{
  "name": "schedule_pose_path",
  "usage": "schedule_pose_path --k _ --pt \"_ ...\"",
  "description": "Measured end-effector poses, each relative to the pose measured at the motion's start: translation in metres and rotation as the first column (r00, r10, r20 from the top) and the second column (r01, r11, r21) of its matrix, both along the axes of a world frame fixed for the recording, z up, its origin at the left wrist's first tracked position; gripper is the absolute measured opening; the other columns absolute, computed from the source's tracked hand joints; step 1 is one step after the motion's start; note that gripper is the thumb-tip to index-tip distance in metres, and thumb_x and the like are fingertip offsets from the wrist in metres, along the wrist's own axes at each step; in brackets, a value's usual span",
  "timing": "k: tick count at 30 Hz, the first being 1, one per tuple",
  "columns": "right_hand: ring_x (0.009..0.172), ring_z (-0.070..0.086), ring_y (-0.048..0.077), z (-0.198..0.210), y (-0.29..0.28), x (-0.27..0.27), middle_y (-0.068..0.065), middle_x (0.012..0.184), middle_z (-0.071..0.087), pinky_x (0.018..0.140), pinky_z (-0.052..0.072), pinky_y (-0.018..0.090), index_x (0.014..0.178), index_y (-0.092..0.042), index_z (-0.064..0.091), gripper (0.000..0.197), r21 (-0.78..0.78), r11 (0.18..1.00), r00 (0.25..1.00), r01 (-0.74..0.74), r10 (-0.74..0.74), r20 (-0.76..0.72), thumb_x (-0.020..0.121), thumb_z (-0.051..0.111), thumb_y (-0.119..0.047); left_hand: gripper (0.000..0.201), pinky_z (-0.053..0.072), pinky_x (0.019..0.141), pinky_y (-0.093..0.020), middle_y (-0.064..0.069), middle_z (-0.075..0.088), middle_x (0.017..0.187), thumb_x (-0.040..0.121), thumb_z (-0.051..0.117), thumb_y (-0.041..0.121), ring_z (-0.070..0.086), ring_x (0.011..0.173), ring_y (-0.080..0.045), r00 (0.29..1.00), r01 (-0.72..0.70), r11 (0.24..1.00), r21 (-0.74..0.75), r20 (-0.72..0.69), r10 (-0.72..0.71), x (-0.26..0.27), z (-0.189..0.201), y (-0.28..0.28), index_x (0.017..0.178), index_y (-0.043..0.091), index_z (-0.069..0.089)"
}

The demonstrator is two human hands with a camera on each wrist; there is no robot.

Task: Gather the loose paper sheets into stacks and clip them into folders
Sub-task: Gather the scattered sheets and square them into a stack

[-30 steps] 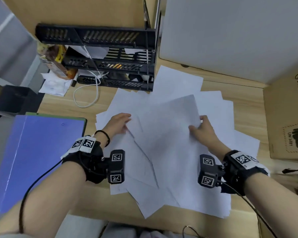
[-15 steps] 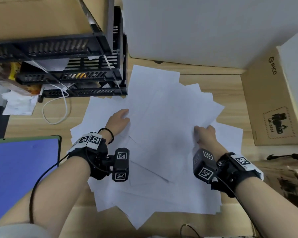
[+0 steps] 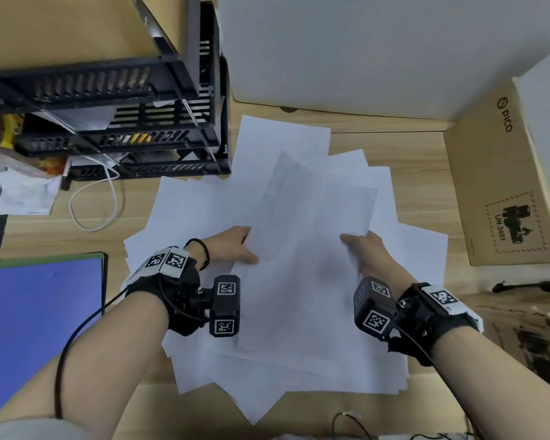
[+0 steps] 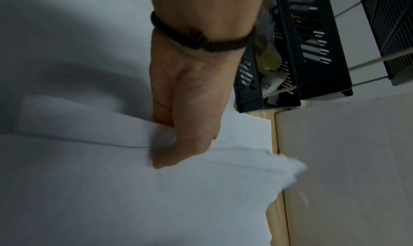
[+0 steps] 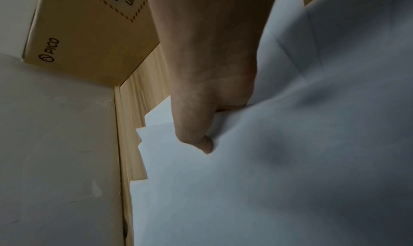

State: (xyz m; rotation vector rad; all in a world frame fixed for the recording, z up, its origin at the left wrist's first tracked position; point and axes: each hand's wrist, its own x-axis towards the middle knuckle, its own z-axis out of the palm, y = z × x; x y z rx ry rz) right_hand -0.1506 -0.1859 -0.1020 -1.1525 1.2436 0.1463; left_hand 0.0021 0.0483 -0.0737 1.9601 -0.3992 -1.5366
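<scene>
Between the two hands, some sheets (image 3: pixel 302 249) are held up over the paper pile (image 3: pixel 267 376) on the desk (image 3: pixel 419 147). One edge is pinched by the left hand (image 3: pixel 232 247), the other edge by the right hand (image 3: pixel 367 252). A blue folder (image 3: pixel 38 319) is seen left of the left hand.

An office. A black slotted plastic tray rack (image 3: pixel 159 128) stands on the light wooden table (image 3: pixel 419 160). A brown cardboard shipping box (image 3: pixel 502 185) sits beside loose white paper sheets (image 3: pixel 299 312).
</scene>
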Motion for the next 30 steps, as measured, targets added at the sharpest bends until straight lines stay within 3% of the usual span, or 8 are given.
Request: schedule_pose_path --k 5,11,13,17,20,23,26,30 --pt "0.109 0.062 0.035 -0.008 0.012 -0.014 0.015 0.123 0.062 0.095 0.051 0.049 0.13 -0.007 0.05 0.085 0.071 0.99 0.993 -0.121 0.122 -0.005 0.055 0.081 -0.034 0.049 0.046 0.096 -0.029 0.001 0.062 0.125 0.085 0.07 0.019 0.059 0.113 -0.017 0.99 -0.137 0.988 -0.073 0.02 0.139 -0.011 0.012 0.016 0.13 0.018 0.052" --pt "0.088 0.069 0.03 0.044 0.041 -0.019 0.017 0.108 0.068 0.066 0.056 0.033 0.126 0.002 0.051 0.055 -0.035 0.995 0.992 -0.096 0.099 0.082 0.077 0.072 -0.014 0.044 0.048 0.099 -0.034 0.0 0.065 0.118 0.081 0.072 0.01 0.061 0.109 -0.017 0.979 -0.164 0.963 -0.212 0.086 0.186 -0.022 0.048 0.031 0.122 0.017 0.057" --pt "0.086 0.071 0.025 0.075 0.04 -0.017 0.01 0.101 0.073 0.071 0.056 0.032 0.123 -0.002 0.057 0.04 -0.102 0.989 0.973 -0.104 0.123 0.196 0.084 0.066 -0.009 0.043 0.05 0.095 -0.034 0.0 0.066 0.116 0.081 0.072 0.008 0.062 0.107 -0.015 0.953 -0.223 0.92 -0.321 0.125 0.275 -0.021 0.069 0.033 0.121 0.017 0.058" --pt "0.102 0.068 0.025 0.156 0.047 0.001 0.005 0.11 0.072 0.092 0.051 0.039 0.116 -0.013 0.062 0.031 -0.225 0.973 0.866 -0.051 0.155 0.475 0.088 0.058 -0.002 0.041 0.051 0.091 -0.028 0.005 0.068 0.109 0.077 0.074 0.001 0.065 0.099 -0.008 0.887 -0.296 0.773 -0.561 0.138 0.44 -0.012 0.12 0.039 0.107 0.026 0.062" --pt "0.1 0.068 0.02 0.192 0.065 0.004 0.003 0.11 0.071 0.087 0.054 0.032 0.117 -0.013 0.061 0.034 -0.257 0.966 0.794 -0.037 0.185 0.579 0.087 0.055 0.003 0.04 0.053 0.089 -0.026 0.001 0.07 0.11 0.074 0.077 0.005 0.066 0.102 -0.012 0.863 -0.288 0.697 -0.657 0.138 0.487 -0.012 0.146 0.055 0.105 0.025 0.064" --pt "0.107 0.063 0.016 0.189 0.084 -0.011 -0.001 0.116 0.068 0.084 0.049 0.024 0.118 -0.017 0.059 0.039 -0.298 0.947 0.804 -0.116 0.266 0.532 0.085 0.056 0.003 0.043 0.052 0.09 -0.024 0.008 0.071 0.107 0.074 0.078 0.005 0.066 0.102 -0.008 0.867 -0.295 0.703 -0.647 0.127 0.481 -0.024 0.142 0.077 0.108 0.025 0.063" --pt "0.102 0.053 0.009 0.174 0.103 -0.025 -0.005 0.114 0.059 0.076 0.039 0.017 0.115 -0.021 0.054 0.036 -0.317 0.926 0.866 -0.206 0.323 0.381 0.09 0.05 0.005 0.042 0.048 0.099 -0.033 0.005 0.068 0.113 0.077 0.076 0.007 0.063 0.108 -0.012 0.88 -0.315 0.771 -0.554 0.133 0.455 -0.041 0.118 0.093 0.109 0.028 0.061" --pt "0.105 0.056 0.018 0.176 0.119 -0.023 0.002 0.114 0.062 0.084 0.044 0.026 0.124 -0.011 0.055 0.04 -0.398 0.899 0.879 -0.182 0.331 0.344 0.088 0.05 0.006 0.033 0.048 0.099 -0.038 -0.004 0.067 0.115 0.08 0.074 0.012 0.062 0.109 -0.021 0.845 -0.366 0.745 -0.557 0.137 0.517 -0.049 0.109 0.093 0.108 0.024 0.062"
